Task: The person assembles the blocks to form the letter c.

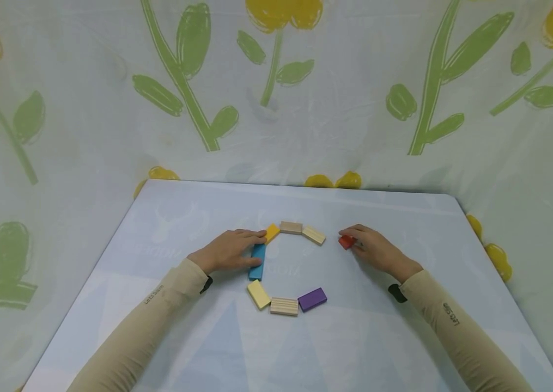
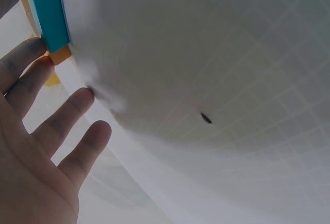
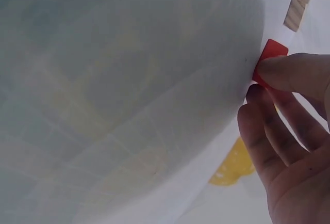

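Observation:
My left hand (image 1: 232, 250) lies over a long blue block (image 1: 256, 268). In the head view its thumb lies across the block, and its fingertips reach the far end beside an orange block (image 1: 272, 232). The left wrist view shows the fingers of that hand spread, with fingertips at the meeting of the blue block (image 2: 49, 15) and the orange block (image 2: 60, 55). Over on the right, my right hand (image 1: 376, 250) pinches a red block (image 1: 346, 242) between thumb and fingers. The right wrist view shows the thumb across the red block (image 3: 273, 50).
Beyond the orange block are a brown wooden block (image 1: 291, 227) and a pale wooden block (image 1: 314, 235). Nearer me sit a yellow block (image 1: 259, 295), a grooved wooden block (image 1: 284, 306) and a purple block (image 1: 313, 299). Flowered cloth (image 1: 330, 125) surrounds the white table (image 1: 183, 201).

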`<control>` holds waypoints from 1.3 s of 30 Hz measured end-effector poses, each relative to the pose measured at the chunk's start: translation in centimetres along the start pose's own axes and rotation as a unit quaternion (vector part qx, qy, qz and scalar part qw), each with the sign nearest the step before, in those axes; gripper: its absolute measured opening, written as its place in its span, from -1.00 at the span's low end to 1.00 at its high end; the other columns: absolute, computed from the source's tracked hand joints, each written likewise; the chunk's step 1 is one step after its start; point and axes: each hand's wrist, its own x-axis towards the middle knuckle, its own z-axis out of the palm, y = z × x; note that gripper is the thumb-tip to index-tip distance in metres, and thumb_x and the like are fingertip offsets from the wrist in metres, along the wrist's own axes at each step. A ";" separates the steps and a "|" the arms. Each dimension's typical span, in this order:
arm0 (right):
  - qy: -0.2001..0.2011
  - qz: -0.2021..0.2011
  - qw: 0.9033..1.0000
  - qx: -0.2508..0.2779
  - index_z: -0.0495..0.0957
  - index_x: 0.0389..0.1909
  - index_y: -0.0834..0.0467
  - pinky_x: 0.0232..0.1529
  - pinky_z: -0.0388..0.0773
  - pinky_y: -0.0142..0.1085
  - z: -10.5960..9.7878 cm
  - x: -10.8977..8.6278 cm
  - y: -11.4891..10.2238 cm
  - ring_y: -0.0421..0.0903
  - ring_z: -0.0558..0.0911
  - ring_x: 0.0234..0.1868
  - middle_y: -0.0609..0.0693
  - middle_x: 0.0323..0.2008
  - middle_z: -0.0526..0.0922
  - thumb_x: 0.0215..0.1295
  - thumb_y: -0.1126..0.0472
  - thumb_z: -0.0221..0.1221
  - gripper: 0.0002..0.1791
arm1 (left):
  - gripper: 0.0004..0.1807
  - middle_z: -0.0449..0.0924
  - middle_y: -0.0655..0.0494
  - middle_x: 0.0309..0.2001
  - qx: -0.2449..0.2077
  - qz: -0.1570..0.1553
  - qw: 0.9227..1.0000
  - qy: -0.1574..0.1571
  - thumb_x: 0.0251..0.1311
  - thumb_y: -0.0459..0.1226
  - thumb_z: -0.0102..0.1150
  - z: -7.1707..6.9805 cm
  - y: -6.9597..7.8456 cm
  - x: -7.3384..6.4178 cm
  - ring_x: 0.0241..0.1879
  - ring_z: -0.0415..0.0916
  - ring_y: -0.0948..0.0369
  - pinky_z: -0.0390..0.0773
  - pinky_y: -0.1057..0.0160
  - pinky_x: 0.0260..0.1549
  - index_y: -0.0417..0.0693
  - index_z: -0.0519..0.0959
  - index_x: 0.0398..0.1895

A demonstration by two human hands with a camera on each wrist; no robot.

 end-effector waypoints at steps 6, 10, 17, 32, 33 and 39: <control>0.026 -0.027 0.999 0.008 0.58 0.16 0.34 -0.03 0.67 -0.05 0.2 -0.3 0.1 0.08 0.66 -0.05 0.19 0.00 0.64 0.10 0.63 0.32 -0.46 | -0.30 0.19 0.14 0.54 0.002 0.000 1.000 0.003 0.38 0.10 0.19 0.1 -0.1 0.0 0.47 0.22 0.03 0.27 -0.04 0.41 -0.01 0.40 0.47; 0.018 -0.015 1.000 0.007 0.58 0.17 0.34 -0.06 0.67 -0.07 0.2 -0.3 0.0 0.06 0.65 -0.09 0.18 -0.02 0.63 0.15 0.58 0.31 -0.49 | -0.30 0.19 0.14 0.54 -0.001 0.000 1.000 0.003 0.38 0.10 0.18 0.1 -0.1 0.0 0.47 0.21 0.03 0.26 -0.05 0.41 -0.01 0.39 0.47; 0.007 0.016 1.000 -0.002 0.60 0.17 0.31 -0.12 0.67 -0.10 0.0 -0.6 -0.2 0.01 0.64 -0.15 0.15 -0.06 0.63 0.23 0.42 0.34 -0.55 | -0.31 0.19 0.15 0.54 -0.002 0.002 1.000 0.002 0.38 0.11 0.17 0.1 -0.1 0.0 0.47 0.21 0.04 0.27 -0.04 0.41 0.00 0.40 0.47; 0.011 0.039 0.999 0.008 0.63 0.10 0.22 -0.11 0.64 -0.11 -0.4 -1.2 -0.4 -0.02 0.62 -0.12 0.04 -0.08 0.62 0.18 0.35 0.42 -0.56 | -0.31 0.20 0.12 0.54 -0.003 -0.004 1.000 0.001 0.39 0.10 0.18 -0.1 0.2 -0.2 0.48 0.21 0.03 0.26 -0.05 0.41 -0.02 0.40 0.47; 0.011 0.039 0.999 0.008 0.63 0.11 0.21 -0.10 0.64 -0.11 -0.4 -1.2 -0.5 -0.02 0.61 -0.12 0.03 -0.08 0.62 0.18 0.34 0.42 -0.56 | -0.31 0.20 0.11 0.54 -0.004 -0.004 1.000 0.001 0.39 0.09 0.18 -0.2 0.3 -0.2 0.48 0.21 0.03 0.26 -0.05 0.41 -0.03 0.40 0.47; 0.011 0.047 0.999 0.020 0.63 0.12 0.16 -0.12 0.63 -0.12 -0.5 -1.5 -1.1 -0.04 0.60 -0.10 -0.02 -0.08 0.61 0.20 0.30 0.42 -0.56 | -0.32 0.20 0.11 0.54 -0.007 -0.006 1.000 0.000 0.39 0.08 0.18 -0.3 0.4 -0.1 0.48 0.20 0.03 0.25 -0.05 0.42 -0.03 0.40 0.47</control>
